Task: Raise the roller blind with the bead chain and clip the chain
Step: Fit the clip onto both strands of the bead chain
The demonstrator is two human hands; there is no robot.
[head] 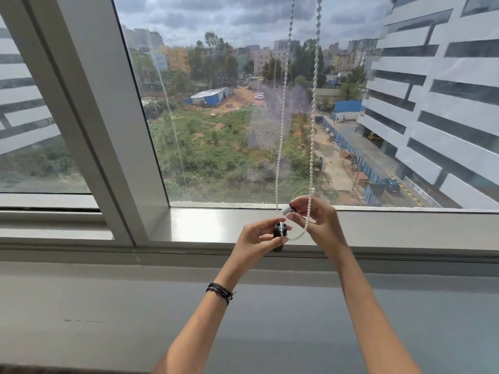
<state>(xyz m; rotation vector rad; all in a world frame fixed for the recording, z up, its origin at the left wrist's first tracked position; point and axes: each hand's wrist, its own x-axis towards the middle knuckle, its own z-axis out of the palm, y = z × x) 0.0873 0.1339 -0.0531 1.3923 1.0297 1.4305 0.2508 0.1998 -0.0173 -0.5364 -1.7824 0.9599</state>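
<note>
Bead chain [312, 147] hung in two white strands before the window glass [216, 117], its bottom loop dipping between both hands over the sill [205, 222]. Left hand [255, 240] pinched a small black cylinder [278, 236], a strand lying across its top; right hand [318, 218] pinched a white-tipped piece [287, 209]. No writing was readable anywhere.

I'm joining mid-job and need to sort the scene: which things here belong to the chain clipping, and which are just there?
Part of the job:
- bead chain, its loop hanging down to the hands
- black clip piece, in the left hand
- small white-tipped piece, in the right hand

Just there:
- window sill
- window frame
- black bracelet on the left wrist
</note>
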